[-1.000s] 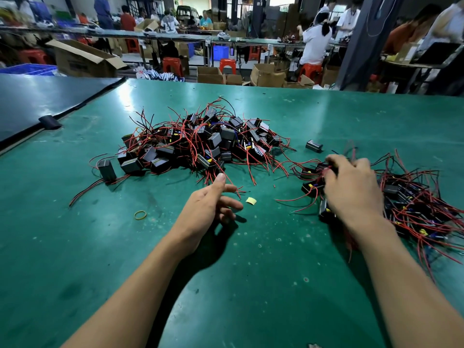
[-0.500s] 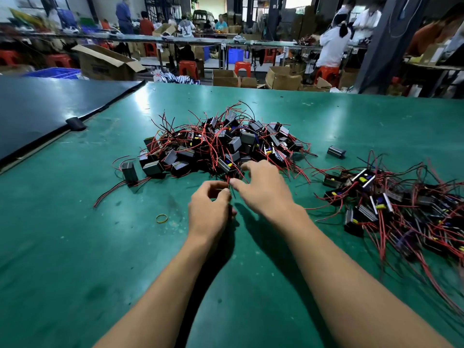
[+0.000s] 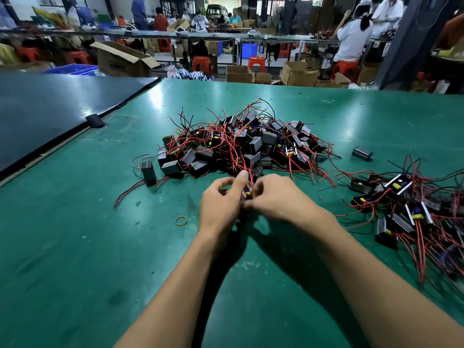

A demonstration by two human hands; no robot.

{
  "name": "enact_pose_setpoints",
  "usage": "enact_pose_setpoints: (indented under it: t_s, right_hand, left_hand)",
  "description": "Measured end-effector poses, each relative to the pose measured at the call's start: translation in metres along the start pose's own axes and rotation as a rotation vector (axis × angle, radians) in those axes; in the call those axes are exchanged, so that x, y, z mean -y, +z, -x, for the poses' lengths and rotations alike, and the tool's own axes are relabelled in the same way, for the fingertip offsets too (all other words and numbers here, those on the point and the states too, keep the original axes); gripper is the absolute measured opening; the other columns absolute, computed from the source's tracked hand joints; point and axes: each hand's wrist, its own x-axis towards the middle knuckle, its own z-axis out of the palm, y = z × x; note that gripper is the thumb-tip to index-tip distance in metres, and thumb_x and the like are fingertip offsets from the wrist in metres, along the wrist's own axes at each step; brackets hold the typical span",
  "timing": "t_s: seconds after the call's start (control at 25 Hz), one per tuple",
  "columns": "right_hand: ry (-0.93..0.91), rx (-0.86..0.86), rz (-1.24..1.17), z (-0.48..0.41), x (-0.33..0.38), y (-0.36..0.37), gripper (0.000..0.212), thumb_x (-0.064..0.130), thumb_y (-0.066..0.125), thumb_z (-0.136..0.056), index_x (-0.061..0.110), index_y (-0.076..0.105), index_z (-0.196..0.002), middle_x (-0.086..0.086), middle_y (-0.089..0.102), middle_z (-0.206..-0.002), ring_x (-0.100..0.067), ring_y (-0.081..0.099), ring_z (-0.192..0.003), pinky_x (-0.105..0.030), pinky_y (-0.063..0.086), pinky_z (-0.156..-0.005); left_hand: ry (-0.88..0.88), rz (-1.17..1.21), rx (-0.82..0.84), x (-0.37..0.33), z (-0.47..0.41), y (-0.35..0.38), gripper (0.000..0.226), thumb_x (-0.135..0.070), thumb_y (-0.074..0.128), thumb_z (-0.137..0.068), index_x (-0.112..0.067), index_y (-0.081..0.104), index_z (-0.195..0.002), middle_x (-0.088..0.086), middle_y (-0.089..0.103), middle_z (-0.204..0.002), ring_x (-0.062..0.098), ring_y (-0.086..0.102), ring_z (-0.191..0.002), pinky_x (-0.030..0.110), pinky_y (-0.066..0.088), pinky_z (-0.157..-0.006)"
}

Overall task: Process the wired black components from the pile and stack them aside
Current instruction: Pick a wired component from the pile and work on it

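Note:
A pile of black box components (image 3: pixel 241 146) with red and black wires lies on the green table (image 3: pixel 75 247). A second, spread-out heap of the same components (image 3: pixel 411 212) lies at the right. Just in front of the pile, my left hand (image 3: pixel 221 204) and my right hand (image 3: pixel 278 197) meet around one small component (image 3: pixel 247 193), mostly hidden between the fingers. Both hands pinch it, and its red wires rise between my thumbs toward the pile.
A yellow rubber band (image 3: pixel 181 220) lies left of my left hand. One loose black component (image 3: pixel 362 153) sits between the two heaps. A dark mat (image 3: pixel 50 109) covers the table's left part. Boxes, stools and people fill the background.
One second ago my right hand was on the right heap and my left hand was open. Both hands have come together in front of the pile and taken hold of one component.

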Motion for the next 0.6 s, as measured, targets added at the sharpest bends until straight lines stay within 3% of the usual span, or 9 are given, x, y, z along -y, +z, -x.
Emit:
enact_pose_setpoints:
  t_s: [0.08, 0.16, 0.24, 0.32, 0.44, 0.52, 0.6]
  right_hand:
    - [-0.035, 0.314, -0.024, 0.010, -0.004, -0.024, 0.028, 0.051, 0.084, -0.068, 0.028, 0.075, -0.079, 0.005, 0.073, -0.077, -0.008, 0.065, -0.068, -0.025, 0.047, -0.061]
    - [0.002, 0.387, -0.170, 0.003, -0.009, -0.045, 0.025, 0.036, 0.086, -0.074, 0.022, 0.076, -0.092, 0.001, 0.073, -0.079, -0.008, 0.063, -0.062, -0.025, 0.048, -0.057]
    - [0.090, 0.223, -0.278, -0.018, -0.014, -0.044, 0.022, 0.016, 0.079, -0.084, 0.007, 0.073, -0.104, -0.005, 0.069, -0.078, -0.014, 0.061, -0.058, -0.026, 0.048, -0.053]
    - [0.129, -0.043, -0.224, -0.041, -0.014, -0.025, 0.022, 0.005, 0.067, -0.087, 0.000, 0.069, -0.109, -0.013, 0.071, -0.092, -0.023, 0.066, -0.072, -0.034, 0.055, -0.064]
    - [0.039, -0.190, -0.111, -0.061, -0.014, -0.001, 0.035, 0.008, 0.071, -0.081, 0.013, 0.069, -0.116, -0.012, 0.068, -0.118, -0.028, 0.063, -0.105, -0.035, 0.052, -0.090]
    - [-0.023, -0.205, -0.106, -0.066, -0.019, 0.007, 0.055, 0.019, 0.079, -0.077, 0.017, 0.060, -0.129, -0.009, 0.062, -0.125, -0.027, 0.060, -0.112, -0.037, 0.051, -0.095]
    - [-0.058, -0.252, -0.073, -0.066, -0.022, 0.011, 0.059, 0.029, 0.080, -0.077, 0.020, 0.055, -0.129, -0.006, 0.061, -0.125, -0.026, 0.059, -0.112, -0.040, 0.051, -0.094]
  left_hand:
    - [-0.029, -0.061, 0.088, -0.002, 0.004, -0.005, 0.008, -0.020, 0.072, -0.087, -0.012, 0.071, -0.086, 0.008, 0.071, -0.074, 0.018, 0.063, -0.061, 0.031, 0.054, -0.062]
    - [-0.066, -0.008, 0.142, -0.003, 0.010, -0.009, 0.006, -0.007, 0.065, -0.091, -0.006, 0.069, -0.086, 0.013, 0.067, -0.072, 0.019, 0.060, -0.055, 0.030, 0.053, -0.057]
    - [-0.074, 0.037, 0.139, -0.006, 0.013, -0.010, 0.012, -0.009, 0.058, -0.096, -0.001, 0.066, -0.093, 0.013, 0.067, -0.074, 0.019, 0.059, -0.053, 0.032, 0.053, -0.056]
    - [-0.044, 0.010, 0.137, -0.008, 0.015, -0.009, 0.013, -0.011, 0.058, -0.097, -0.001, 0.066, -0.098, 0.012, 0.068, -0.076, 0.015, 0.059, -0.051, 0.029, 0.054, -0.055]
    - [0.020, -0.101, 0.176, -0.008, 0.020, -0.008, 0.016, -0.010, 0.062, -0.094, -0.006, 0.065, -0.109, 0.011, 0.073, -0.085, 0.017, 0.068, -0.062, 0.036, 0.061, -0.071]
    - [0.104, -0.255, 0.189, -0.008, 0.019, -0.011, 0.019, -0.012, 0.066, -0.090, -0.013, 0.065, -0.109, 0.007, 0.075, -0.088, 0.019, 0.073, -0.078, 0.040, 0.059, -0.083]
    - [0.190, -0.424, 0.177, -0.008, 0.018, -0.014, 0.018, -0.017, 0.068, -0.088, -0.022, 0.065, -0.105, 0.000, 0.075, -0.087, 0.018, 0.072, -0.085, 0.038, 0.056, -0.087]
